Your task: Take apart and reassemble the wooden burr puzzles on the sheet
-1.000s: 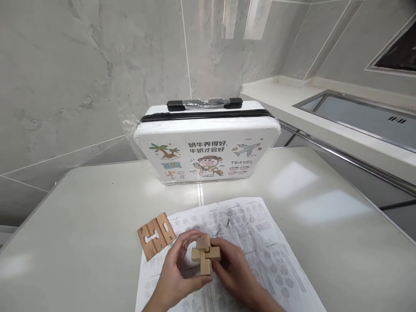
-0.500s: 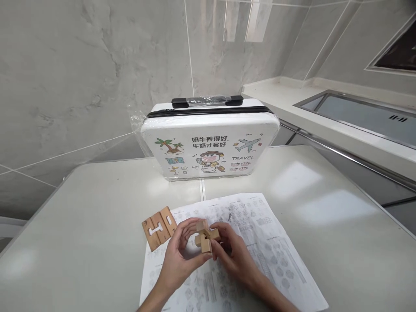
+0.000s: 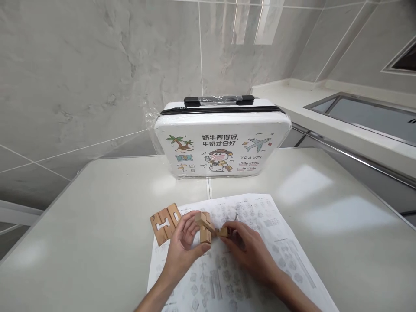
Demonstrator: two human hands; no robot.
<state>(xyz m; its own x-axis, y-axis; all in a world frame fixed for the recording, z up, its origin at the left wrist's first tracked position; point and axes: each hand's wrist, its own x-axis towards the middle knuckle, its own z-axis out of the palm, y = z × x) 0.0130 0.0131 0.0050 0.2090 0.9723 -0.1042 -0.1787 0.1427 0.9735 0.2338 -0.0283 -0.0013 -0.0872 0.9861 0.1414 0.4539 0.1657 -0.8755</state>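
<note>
"Over the paper (image 3: pixel 292 268), what is each hand doing?"

"The left hand (image 3: pixel 180 251) pinches a cluster of wooden blocks (image 3: pixel 204 229) between its thumb and fingers. The right hand (image 3: pixel 252 251) has a small wooden stick (image 3: pixel 224 232) in its fingertips, just to the right of the cluster."

"Are stick and cluster touching?"

"I can't tell; the gap is too small to read."

"And around them?"

"Just beyond the left hand, a wooden board (image 3: pixel 162 220) with cut-out slots overlaps the paper's far left corner. The paper, printed with small drawings, lies on the pale bench (image 3: pixel 104 216). Farther back, a white suitcase (image 3: pixel 224 123) with cartoons and a black handle stands near the grey wall (image 3: pixel 81 65)."
</note>
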